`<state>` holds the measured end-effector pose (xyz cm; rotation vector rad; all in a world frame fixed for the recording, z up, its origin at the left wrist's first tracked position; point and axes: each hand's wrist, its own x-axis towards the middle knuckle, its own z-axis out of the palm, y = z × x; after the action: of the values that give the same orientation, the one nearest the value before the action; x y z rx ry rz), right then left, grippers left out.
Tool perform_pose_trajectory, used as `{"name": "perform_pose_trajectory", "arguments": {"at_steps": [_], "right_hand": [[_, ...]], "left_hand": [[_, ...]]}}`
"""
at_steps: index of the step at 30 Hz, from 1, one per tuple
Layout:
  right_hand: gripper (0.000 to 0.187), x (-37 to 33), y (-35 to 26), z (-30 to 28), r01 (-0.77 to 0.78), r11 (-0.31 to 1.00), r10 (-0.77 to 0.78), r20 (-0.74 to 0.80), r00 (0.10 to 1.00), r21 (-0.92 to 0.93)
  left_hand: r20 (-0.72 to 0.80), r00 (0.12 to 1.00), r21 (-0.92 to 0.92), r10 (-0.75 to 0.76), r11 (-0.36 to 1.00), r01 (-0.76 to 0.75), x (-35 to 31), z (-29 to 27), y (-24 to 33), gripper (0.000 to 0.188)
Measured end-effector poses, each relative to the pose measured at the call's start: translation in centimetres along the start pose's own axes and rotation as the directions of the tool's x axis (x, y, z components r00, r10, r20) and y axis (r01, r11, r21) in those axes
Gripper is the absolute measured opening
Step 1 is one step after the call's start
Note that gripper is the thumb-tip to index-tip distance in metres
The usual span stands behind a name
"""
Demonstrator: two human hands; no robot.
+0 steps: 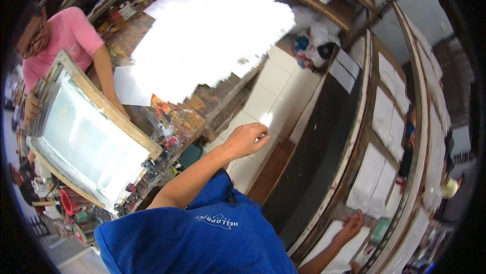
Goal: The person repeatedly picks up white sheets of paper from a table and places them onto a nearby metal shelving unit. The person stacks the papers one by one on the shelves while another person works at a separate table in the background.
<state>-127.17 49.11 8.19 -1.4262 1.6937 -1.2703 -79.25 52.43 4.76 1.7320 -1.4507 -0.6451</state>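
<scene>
While stretching one bare right hand [351, 226] toward two thin white rectangular sheets [367, 170] lying in a brown wooden rack [364, 128] — gripping or merely touching, cannot tell — extending one bare left hand [245, 140] back-side up, bending its fingers loosely, partly open, above glossy white floor tiles [276, 79], beside one long black panel [319, 137].

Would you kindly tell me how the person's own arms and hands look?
The blue shirt bears a white print; its short left sleeve leaves the left forearm bare. The left hand and right hand are ungloved. The right sleeve's edge is unclear.
</scene>
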Motion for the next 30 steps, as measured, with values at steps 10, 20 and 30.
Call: {"name": "perform_pose_trajectory", "arguments": {"at_steps": [10, 20, 30], "right_hand": [[0.022, -2.3, -8.5, 26.9, -0.137, 0.979, -0.004, 0.696, 0.718, 0.148], [0.021, -1.6, -6.6, 30.5, -0.204, 0.979, 0.139, 0.772, 0.62, -0.012], [0.022, 0.1, -6.3, 31.9, -0.208, 0.961, 0.271, 0.742, 0.613, -0.18]], "left_hand": [[-0.337, 0.933, -0.052, -0.126, 0.992, 0.115, 4.3, -10.6, -3.2, 0.017], [-0.758, 0.65, 0.238, 0.061, 0.953, 0.189, 9.6, -19.9, -7.2, 0.014], [-0.669, 0.629, 0.312, -0.395, 0.62, 0.72, 24.0, -30.8, -23.8, 0.046]]}}
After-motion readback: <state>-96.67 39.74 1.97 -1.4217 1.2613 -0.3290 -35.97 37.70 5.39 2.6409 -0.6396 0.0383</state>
